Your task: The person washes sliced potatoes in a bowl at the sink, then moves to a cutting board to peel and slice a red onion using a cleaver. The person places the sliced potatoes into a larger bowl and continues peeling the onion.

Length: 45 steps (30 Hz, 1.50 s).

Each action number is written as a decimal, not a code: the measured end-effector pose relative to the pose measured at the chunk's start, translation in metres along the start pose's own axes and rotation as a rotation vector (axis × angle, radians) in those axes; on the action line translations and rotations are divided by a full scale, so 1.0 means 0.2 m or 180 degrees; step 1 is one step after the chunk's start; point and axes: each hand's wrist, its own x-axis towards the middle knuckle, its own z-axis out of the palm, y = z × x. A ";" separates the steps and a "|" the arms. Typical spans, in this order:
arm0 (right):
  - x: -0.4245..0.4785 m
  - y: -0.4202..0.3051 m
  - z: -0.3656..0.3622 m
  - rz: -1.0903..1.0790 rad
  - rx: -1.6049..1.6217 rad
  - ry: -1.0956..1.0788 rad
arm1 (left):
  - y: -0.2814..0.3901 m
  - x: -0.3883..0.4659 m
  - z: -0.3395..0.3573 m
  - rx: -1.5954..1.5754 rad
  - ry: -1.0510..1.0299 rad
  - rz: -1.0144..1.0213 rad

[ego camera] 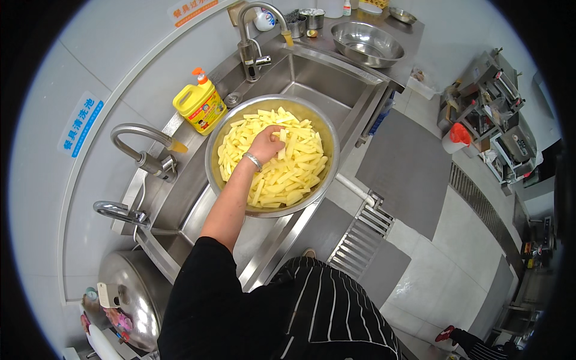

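Observation:
My left hand (268, 145), with a silver bracelet at the wrist, reaches over a large steel bowl (332, 180). Thumb and fingertips pinch a pale yellow potato strip (282, 155). Beneath and around the hand lies a heap of cut potato strips (288, 180), nearly as wide as the bowl. The bowl rests across the steel sink unit (306, 213), over the divider and front rim. My right hand is out of view.
A yellow detergent jug (201, 105) stands against the bowl's left side. Curved faucets (155, 155) line the wall. A wide steel basin (368, 45) sits on the far counter. A lidded steel pot (130, 297) is at lower left. Another person's leg (470, 344) shows at lower right.

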 end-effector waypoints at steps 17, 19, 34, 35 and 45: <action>-0.09 -0.22 -0.01 0.0645 0.1050 0.0173 | 0.08 0.11 0.33 0.3352 -0.0595 0.0442; -0.16 -0.12 0.10 0.0799 0.1210 0.0175 | 0.06 0.10 0.25 0.2901 -0.0413 0.0740; 0.05 -0.32 -0.09 0.0774 0.1220 0.0210 | -0.04 -0.32 -0.07 0.0689 -0.0754 -0.0156; 0.09 -0.52 -0.25 0.0834 0.1088 0.0152 | -0.05 -0.36 -0.09 0.0647 -0.0749 -0.0220; 0.10 -0.86 -0.58 0.0865 0.1825 -0.0070 | 0.02 -0.49 -0.05 -0.0414 -0.0703 -0.0251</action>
